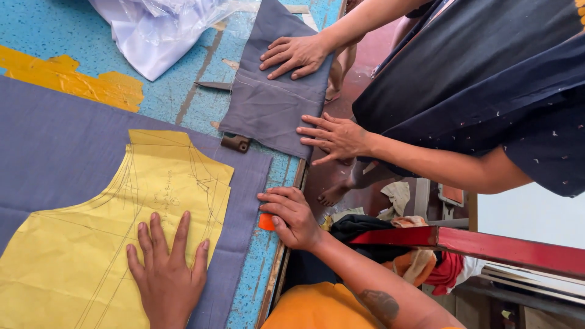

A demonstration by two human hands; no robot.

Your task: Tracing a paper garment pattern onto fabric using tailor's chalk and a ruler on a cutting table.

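Note:
My left hand (167, 268) lies flat, fingers spread, on a yellow paper pattern (91, 244) marked with pencil lines. The pattern rests on a large sheet of grey fabric (55, 146). My right hand (291, 214) pinches a small orange piece of tailor's chalk (265, 222) at the fabric's right edge, just beside the pattern. Another person in dark clothing presses both hands (297, 55) (334, 137) on a smaller grey fabric piece (268, 103) at the table's far edge.
The table top (55, 30) is blue speckled with a yellow patch (79, 82). White cloth in clear plastic (158, 30) lies at the top. A dark metal object (235, 143) sits under the small piece's corner. A red bar (487, 244) and bundled cloths lie beyond the edge.

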